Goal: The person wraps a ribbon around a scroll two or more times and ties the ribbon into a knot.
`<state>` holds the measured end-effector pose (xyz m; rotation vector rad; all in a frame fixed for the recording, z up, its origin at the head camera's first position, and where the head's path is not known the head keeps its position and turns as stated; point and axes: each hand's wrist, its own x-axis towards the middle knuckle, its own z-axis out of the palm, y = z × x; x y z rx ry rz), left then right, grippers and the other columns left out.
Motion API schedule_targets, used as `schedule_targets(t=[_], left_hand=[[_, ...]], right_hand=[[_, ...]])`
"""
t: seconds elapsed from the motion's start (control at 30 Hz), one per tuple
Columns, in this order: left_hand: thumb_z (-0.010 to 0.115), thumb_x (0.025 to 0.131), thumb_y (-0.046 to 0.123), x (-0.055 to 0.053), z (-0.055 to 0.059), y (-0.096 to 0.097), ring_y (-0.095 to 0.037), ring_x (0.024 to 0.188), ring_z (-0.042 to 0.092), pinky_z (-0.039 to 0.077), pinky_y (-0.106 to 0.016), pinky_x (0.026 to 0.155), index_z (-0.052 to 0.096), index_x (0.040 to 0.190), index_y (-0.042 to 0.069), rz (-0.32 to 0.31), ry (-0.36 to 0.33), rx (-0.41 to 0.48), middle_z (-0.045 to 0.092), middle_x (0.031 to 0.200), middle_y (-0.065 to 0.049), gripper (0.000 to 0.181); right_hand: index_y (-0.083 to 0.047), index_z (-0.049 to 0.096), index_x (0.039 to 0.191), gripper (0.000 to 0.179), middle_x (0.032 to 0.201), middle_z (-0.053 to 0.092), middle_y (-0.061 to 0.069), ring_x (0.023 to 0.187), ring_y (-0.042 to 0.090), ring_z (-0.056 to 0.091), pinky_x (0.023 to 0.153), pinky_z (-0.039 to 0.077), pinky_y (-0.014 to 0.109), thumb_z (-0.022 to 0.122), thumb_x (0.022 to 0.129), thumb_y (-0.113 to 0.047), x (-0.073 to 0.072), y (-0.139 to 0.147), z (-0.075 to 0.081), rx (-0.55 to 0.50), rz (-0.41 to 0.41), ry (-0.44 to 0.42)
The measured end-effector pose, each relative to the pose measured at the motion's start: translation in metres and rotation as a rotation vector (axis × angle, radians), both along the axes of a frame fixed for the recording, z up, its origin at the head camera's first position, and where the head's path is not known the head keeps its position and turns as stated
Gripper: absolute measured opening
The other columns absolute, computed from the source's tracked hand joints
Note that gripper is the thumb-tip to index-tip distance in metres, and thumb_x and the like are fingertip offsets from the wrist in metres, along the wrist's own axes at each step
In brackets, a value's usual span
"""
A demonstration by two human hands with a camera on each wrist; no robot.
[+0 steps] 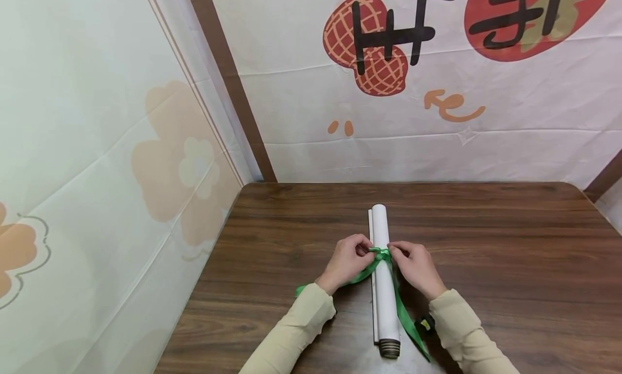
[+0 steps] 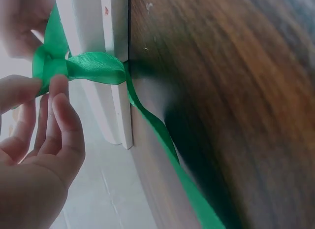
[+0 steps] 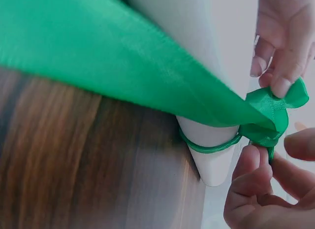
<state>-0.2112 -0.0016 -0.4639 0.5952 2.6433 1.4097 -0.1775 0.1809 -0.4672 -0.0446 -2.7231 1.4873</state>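
Note:
A white rolled-up sheet [image 1: 385, 301] lies lengthwise on the table, a thin flat white edge along its left side and dark striped layers at its near end. Green satin ribbon [image 1: 406, 319] circles it, with a bow-like knot [image 3: 268, 113] on top. My left hand [image 1: 346, 262] pinches a small loop of the ribbon at the knot. From the other side, my right hand [image 1: 417, 267] holds ribbon at the knot between curled fingers; its exact grip is partly hidden. One ribbon tail trails left beneath my left wrist, the other runs down the roll's right side.
The dark wood-grain table [image 1: 525, 277] extends around the roll. Behind it hangs a printed white cloth [image 1: 291, 99], with another flowered cloth [image 1: 97, 147] at the left. A small black item with a yellow mark [image 1: 425, 324] is beside my right wrist.

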Motion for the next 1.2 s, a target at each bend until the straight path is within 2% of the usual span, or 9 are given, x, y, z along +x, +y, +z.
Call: schedule_targets(t=[0.17, 0.37, 0.53, 0.7, 0.87, 1.0, 1.2], left_hand=[[0.066, 0.085, 0.008, 0.001, -0.001, -0.003, -0.003, 0.07, 0.055, 0.048, -0.018, 0.065, 0.066, 0.089, 0.014, -0.009, 0.005, 0.001, 0.064, 0.081, 0.003, 0.008], [0.065, 0.083, 0.005, 0.001, -0.002, -0.009, -0.003, 0.071, 0.054, 0.048, -0.018, 0.066, 0.066, 0.094, 0.012, -0.036, -0.007, 0.017, 0.062, 0.081, 0.002, 0.013], [0.065, 0.086, 0.003, 0.002, -0.002, -0.013, -0.004, 0.071, 0.055, 0.048, -0.018, 0.065, 0.065, 0.097, 0.01, -0.064, -0.033, 0.028, 0.063, 0.084, 0.0, 0.013], [0.066, 0.089, 0.004, 0.001, -0.003, -0.018, -0.012, 0.065, 0.06, 0.046, -0.02, 0.057, 0.065, 0.099, 0.009, -0.104, -0.078, 0.044, 0.063, 0.081, -0.003, 0.011], [0.066, 0.089, 0.005, 0.0, -0.002, -0.025, -0.022, 0.067, 0.065, 0.045, -0.021, 0.053, 0.065, 0.103, 0.009, -0.138, -0.115, 0.007, 0.062, 0.079, -0.002, 0.014], [0.065, 0.09, 0.005, -0.004, -0.003, -0.032, -0.021, 0.066, 0.065, 0.045, -0.021, 0.051, 0.064, 0.107, 0.009, -0.151, -0.135, -0.028, 0.063, 0.079, -0.003, 0.018], [0.062, 0.091, 0.001, -0.011, -0.005, -0.04, -0.023, 0.066, 0.067, 0.046, -0.022, 0.049, 0.062, 0.112, 0.005, -0.148, -0.168, -0.034, 0.068, 0.085, -0.015, 0.021]], right_hand=[[-0.003, 0.071, 0.108, 0.023, 0.098, 0.071, 0.012, 0.081, 0.016, 0.059, 0.071, 0.046, 0.029, 0.058, 0.096, -0.017, 0.001, 0.002, 0.002, 0.016, -0.031, 0.02], [-0.005, 0.071, 0.102, 0.018, 0.087, 0.068, 0.008, 0.077, 0.017, 0.056, 0.069, 0.044, 0.028, 0.06, 0.092, -0.014, -0.001, 0.004, -0.001, 0.033, -0.087, 0.0], [-0.004, 0.07, 0.103, 0.019, 0.088, 0.066, 0.008, 0.078, 0.017, 0.056, 0.069, 0.043, 0.027, 0.058, 0.091, -0.013, -0.002, 0.005, -0.002, 0.038, -0.114, -0.012], [-0.003, 0.068, 0.105, 0.02, 0.089, 0.065, 0.009, 0.077, 0.017, 0.054, 0.067, 0.043, 0.028, 0.057, 0.091, -0.012, -0.001, 0.008, -0.002, 0.016, -0.115, -0.023], [-0.002, 0.068, 0.105, 0.02, 0.089, 0.066, 0.01, 0.075, 0.016, 0.055, 0.069, 0.044, 0.028, 0.058, 0.09, -0.011, -0.001, 0.014, -0.002, 0.035, -0.124, -0.015], [-0.001, 0.068, 0.105, 0.022, 0.09, 0.067, 0.011, 0.076, 0.016, 0.056, 0.07, 0.044, 0.029, 0.057, 0.089, -0.011, 0.0, 0.019, -0.002, 0.055, -0.127, -0.025], [-0.001, 0.067, 0.106, 0.024, 0.09, 0.065, 0.01, 0.078, 0.019, 0.055, 0.069, 0.043, 0.029, 0.055, 0.091, -0.015, 0.0, 0.024, -0.002, 0.075, -0.119, -0.075]])
